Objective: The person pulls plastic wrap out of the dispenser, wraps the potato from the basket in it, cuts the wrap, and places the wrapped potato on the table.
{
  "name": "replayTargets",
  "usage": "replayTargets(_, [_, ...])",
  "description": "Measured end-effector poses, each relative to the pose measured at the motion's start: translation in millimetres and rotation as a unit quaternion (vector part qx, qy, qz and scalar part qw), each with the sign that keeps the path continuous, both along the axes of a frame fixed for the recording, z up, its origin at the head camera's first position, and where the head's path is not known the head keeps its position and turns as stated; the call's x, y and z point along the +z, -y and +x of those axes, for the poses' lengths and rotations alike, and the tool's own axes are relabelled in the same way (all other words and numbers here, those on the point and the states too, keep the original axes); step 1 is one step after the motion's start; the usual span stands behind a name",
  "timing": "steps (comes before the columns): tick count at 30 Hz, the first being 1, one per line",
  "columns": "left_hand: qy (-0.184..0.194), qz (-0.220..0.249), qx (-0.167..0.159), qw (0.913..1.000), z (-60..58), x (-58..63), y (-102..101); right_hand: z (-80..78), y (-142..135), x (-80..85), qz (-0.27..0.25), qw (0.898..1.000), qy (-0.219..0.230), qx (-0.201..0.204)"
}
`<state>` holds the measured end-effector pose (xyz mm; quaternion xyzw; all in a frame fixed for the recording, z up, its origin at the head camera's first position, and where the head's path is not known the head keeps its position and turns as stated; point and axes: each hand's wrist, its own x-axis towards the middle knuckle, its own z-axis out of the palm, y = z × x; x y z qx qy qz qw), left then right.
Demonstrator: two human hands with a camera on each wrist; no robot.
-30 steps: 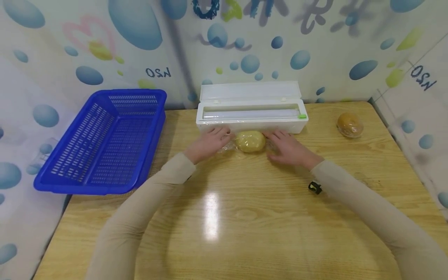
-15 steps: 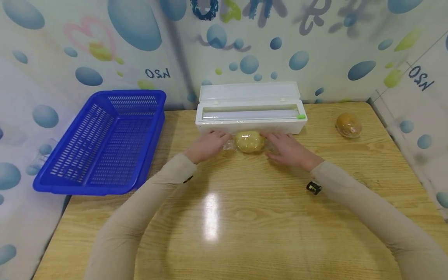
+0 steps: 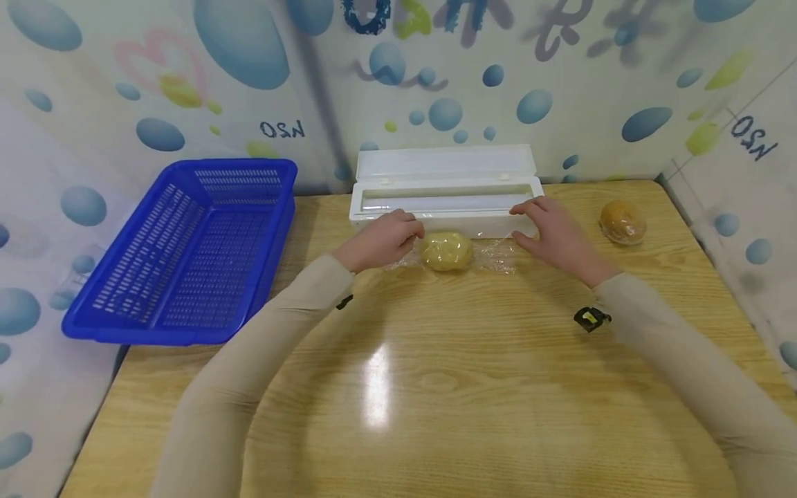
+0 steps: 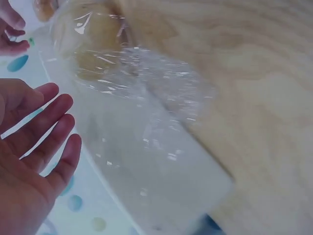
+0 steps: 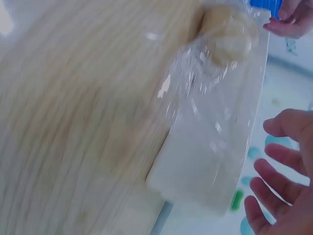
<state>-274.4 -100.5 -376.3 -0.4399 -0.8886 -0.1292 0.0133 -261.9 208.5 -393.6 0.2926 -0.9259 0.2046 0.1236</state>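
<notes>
A pale yellow, potato-like oval [image 3: 447,251] lies on the table in front of a white cling film dispenser [image 3: 436,225]. Clear cling film [image 3: 495,256] covers it and spreads loosely to both sides. My left hand [image 3: 382,238] hovers just left of the oval; its fingers are spread and slightly bent in the left wrist view, gripping nothing. By the dispenser's right end is my right hand [image 3: 557,235], fingers loosely bent and apart, holding nothing in the right wrist view. The dispenser's lid [image 3: 445,162] stands raised, with the film roll [image 3: 436,203] showing inside.
A blue plastic basket [image 3: 261,277] stands at the left of the table. Toward the back right sits a round orange-brown item [image 3: 623,221] wrapped in film. A patterned wall [image 3: 436,83] rises behind the dispenser.
My right hand has moved right and up, away from the oval's side, uncovering the film there. My left hand has lifted slightly and shifted right. The oval stays in place.
</notes>
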Motion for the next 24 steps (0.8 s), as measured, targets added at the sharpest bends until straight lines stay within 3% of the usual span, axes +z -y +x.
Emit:
replayTargets(5, [-0.026,-0.03,-0.002,0.9992,-9.0,12.7,-27,-10.3,-19,-1.5,-0.022,0.999,-0.003,-0.044])
replayTargets(11, [-0.052,-0.055,0.003,0.9971,-16.7,22.0,-65,-27.3,-34,-12.6,-0.073,0.996,0.013,-0.042])
replayTargets(14, [-0.063,-0.063,0.007,0.996,-20.7,23.9,-84,-33.9,-42,-17.1,-0.107,0.993,0.044,-0.039])
replayTargets(17, [-0.059,-0.064,0.015,0.9961,-27.3,25.7,-105,-37.1,-49,-18.5,-0.124,0.989,0.074,-0.034])
replayTargets(24, [0.003,-0.047,0.064,0.9969,-49.2,27.2,-147,-43.1,-48,-14.2,-0.131,0.985,0.111,-0.017])
